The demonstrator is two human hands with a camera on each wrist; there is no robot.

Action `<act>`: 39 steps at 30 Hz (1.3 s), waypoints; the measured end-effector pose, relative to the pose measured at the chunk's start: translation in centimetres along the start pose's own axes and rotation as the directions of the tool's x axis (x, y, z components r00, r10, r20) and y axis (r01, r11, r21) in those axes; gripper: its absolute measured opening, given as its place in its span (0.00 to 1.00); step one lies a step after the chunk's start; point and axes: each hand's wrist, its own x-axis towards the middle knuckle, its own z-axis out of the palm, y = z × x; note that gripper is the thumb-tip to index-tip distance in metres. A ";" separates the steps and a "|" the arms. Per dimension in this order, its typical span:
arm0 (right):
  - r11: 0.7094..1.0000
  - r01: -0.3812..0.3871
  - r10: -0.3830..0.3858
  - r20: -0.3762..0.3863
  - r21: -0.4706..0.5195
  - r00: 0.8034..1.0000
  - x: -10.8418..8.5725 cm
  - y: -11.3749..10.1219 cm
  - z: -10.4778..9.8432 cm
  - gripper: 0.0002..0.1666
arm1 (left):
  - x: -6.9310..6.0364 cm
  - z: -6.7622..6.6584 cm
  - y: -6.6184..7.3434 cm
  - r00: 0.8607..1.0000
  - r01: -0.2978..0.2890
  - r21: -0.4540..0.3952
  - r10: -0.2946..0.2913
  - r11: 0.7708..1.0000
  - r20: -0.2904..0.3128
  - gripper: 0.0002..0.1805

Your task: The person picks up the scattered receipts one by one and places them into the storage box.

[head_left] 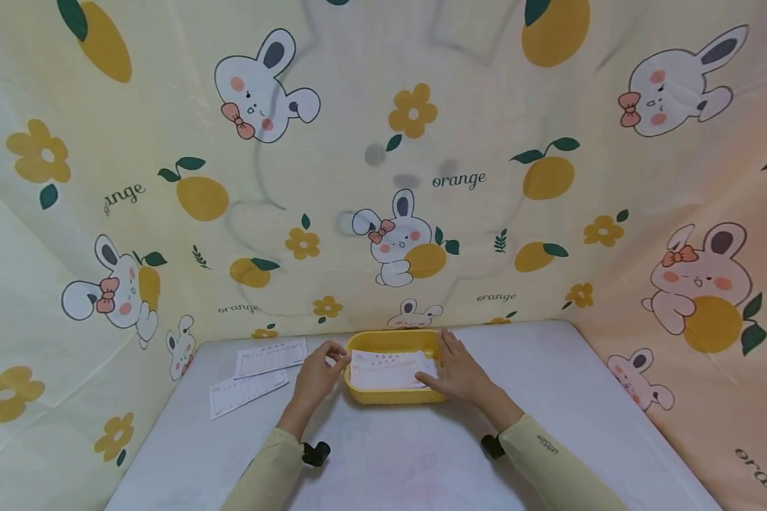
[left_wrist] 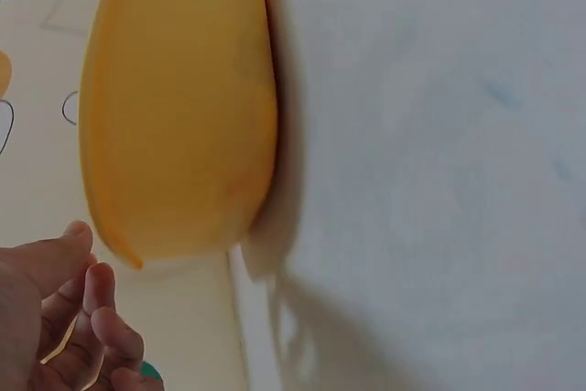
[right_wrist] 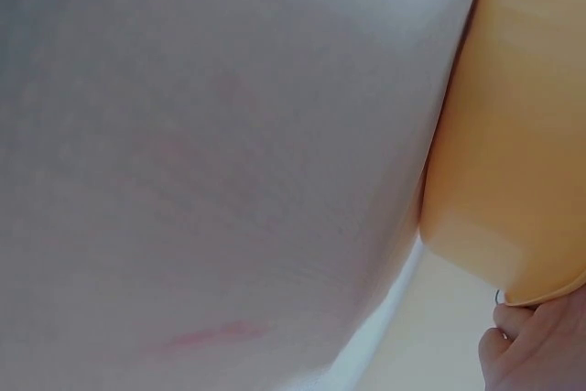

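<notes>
A yellow plastic basket [head_left: 393, 397] stands on the white table, with a stack of printed paper slips [head_left: 386, 372] lying inside it. My left hand [head_left: 316, 376] is at the basket's left end, its fingers loosely bent. In the left wrist view its thumb and fingertips are close to the rim, and nothing shows between them. My right hand [head_left: 463, 372] rests at the basket's right end, fingers extended along the rim and thumb reaching over the slips. The right wrist view shows only part of that hand [right_wrist: 540, 341] by the rim; its fingertips are hidden there.
Two printed slips lie on the table left of the basket, an upper slip [head_left: 271, 358] and a lower slip [head_left: 249, 394] slightly overlapping. A cloth backdrop [head_left: 358, 142] printed with rabbits and oranges encloses the back and sides of the white table [head_left: 383, 461].
</notes>
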 end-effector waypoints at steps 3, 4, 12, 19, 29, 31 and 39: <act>1.000 0.000 0.000 -0.003 -0.005 1.000 0.0 0.1 0.1 0.73 | -0.2 -0.6 -0.6 1.000 0.007 -0.001 -0.007 1.000 -0.002 0.08; 1.000 0.000 0.000 -0.004 -0.006 1.000 0.0 0.1 0.1 0.73 | -0.3 -0.8 -0.8 1.000 0.009 -0.006 -0.009 1.000 -0.001 0.08; 1.000 0.005 -0.005 -0.005 -0.004 1.000 -0.1 0.0 0.2 0.73 | -1.0 -2.5 -2.8 0.999 0.044 -0.014 -0.044 0.999 0.006 0.08; 1.000 0.006 -0.006 -0.014 0.007 1.000 -0.2 -0.1 0.0 0.72 | -1.5 -4.0 -4.7 0.998 0.064 -0.016 -0.065 0.998 -0.009 0.09; 1.000 0.008 -0.008 -0.013 0.014 1.000 -0.1 0.0 0.1 0.73 | -2.0 -6.1 -7.7 0.998 0.052 -0.020 -0.053 0.998 -0.029 0.10; 1.000 0.005 -0.005 -0.014 0.021 1.000 0.0 0.1 0.2 0.73 | -2.3 -6.7 -8.2 0.997 0.073 -0.006 -0.073 0.997 -0.025 0.10; 1.000 -0.012 0.012 0.002 0.018 1.000 0.1 0.1 0.1 0.73 | -3.1 -9.3 -10.1 0.991 0.136 0.036 -0.135 0.990 -0.026 0.12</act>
